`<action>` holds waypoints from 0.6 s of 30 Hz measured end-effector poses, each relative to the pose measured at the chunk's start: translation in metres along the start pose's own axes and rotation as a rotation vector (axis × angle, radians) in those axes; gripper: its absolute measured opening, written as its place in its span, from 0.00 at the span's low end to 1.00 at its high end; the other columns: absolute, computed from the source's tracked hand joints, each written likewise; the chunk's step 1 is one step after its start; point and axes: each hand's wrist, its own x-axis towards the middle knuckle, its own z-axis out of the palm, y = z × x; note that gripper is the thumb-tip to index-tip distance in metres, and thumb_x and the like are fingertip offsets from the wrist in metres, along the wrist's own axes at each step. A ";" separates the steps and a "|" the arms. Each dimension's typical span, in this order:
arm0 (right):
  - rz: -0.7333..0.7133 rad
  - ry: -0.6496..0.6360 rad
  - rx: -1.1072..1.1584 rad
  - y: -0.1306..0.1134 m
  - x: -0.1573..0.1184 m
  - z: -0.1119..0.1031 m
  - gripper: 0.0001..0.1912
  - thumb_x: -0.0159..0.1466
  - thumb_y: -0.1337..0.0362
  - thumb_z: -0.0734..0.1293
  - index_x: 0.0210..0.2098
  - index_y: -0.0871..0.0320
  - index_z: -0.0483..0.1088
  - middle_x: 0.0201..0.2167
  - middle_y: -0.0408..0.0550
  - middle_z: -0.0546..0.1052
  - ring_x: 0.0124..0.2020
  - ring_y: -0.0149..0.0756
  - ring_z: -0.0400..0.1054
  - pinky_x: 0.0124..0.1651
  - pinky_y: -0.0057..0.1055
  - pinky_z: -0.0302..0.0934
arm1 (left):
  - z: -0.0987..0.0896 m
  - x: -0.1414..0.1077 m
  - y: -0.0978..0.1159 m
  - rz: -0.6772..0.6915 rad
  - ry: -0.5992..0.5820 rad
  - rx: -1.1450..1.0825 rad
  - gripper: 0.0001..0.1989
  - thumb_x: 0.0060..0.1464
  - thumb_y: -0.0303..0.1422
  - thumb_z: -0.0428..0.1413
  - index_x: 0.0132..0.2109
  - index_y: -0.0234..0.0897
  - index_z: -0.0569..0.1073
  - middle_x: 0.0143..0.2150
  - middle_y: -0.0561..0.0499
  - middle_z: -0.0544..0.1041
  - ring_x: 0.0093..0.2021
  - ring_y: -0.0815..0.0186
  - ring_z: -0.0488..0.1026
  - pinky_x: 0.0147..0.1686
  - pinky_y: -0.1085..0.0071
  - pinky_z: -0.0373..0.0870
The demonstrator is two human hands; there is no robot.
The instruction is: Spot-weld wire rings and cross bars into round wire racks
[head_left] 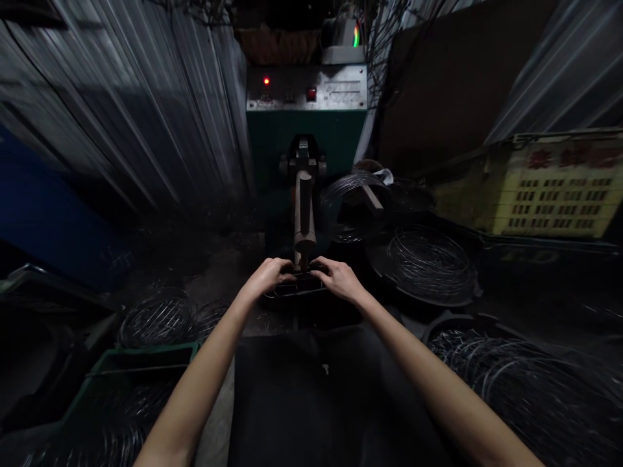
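My left hand is closed on the left side of a thin metal wire frame. On its right side, my right hand grips the same frame, fingers curled inward. Between the two hands, the thick upper arm of a green machine comes down to the frame. The frame sits at the tip of that arm, and the dark lower part there is hard to make out. Whether wire and tip touch, I cannot tell.
A control panel with a red light tops the machine. Wire coils lie on a black round tray and in a tub at right. A green crate with wire pieces stands at left; a yellow crate stands far right.
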 end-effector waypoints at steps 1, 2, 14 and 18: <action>0.005 -0.002 -0.003 0.000 0.001 0.000 0.11 0.61 0.59 0.62 0.43 0.49 0.70 0.39 0.41 0.78 0.40 0.36 0.71 0.40 0.30 0.61 | 0.000 0.001 -0.001 -0.007 -0.004 -0.007 0.14 0.49 0.36 0.55 0.41 0.33 0.75 0.35 0.48 0.78 0.37 0.63 0.73 0.34 0.74 0.64; 0.009 -0.004 -0.006 -0.001 0.001 -0.001 0.11 0.61 0.59 0.62 0.42 0.49 0.70 0.39 0.41 0.78 0.39 0.36 0.71 0.39 0.29 0.61 | -0.001 0.002 -0.002 -0.013 -0.008 -0.012 0.14 0.49 0.36 0.55 0.41 0.33 0.75 0.35 0.48 0.78 0.37 0.63 0.73 0.34 0.74 0.64; -0.012 0.112 0.142 0.011 -0.002 0.004 0.12 0.59 0.59 0.64 0.42 0.53 0.70 0.31 0.42 0.75 0.27 0.29 0.65 0.34 0.26 0.58 | -0.002 0.007 -0.002 -0.077 -0.053 -0.034 0.13 0.47 0.38 0.56 0.37 0.34 0.76 0.31 0.52 0.76 0.33 0.67 0.71 0.32 0.76 0.62; 0.040 0.329 0.119 0.044 -0.022 0.005 0.12 0.61 0.59 0.61 0.40 0.57 0.70 0.36 0.47 0.73 0.31 0.31 0.65 0.37 0.28 0.60 | -0.003 0.009 -0.001 -0.060 -0.070 0.021 0.15 0.47 0.40 0.56 0.39 0.33 0.75 0.30 0.52 0.76 0.34 0.65 0.70 0.30 0.76 0.62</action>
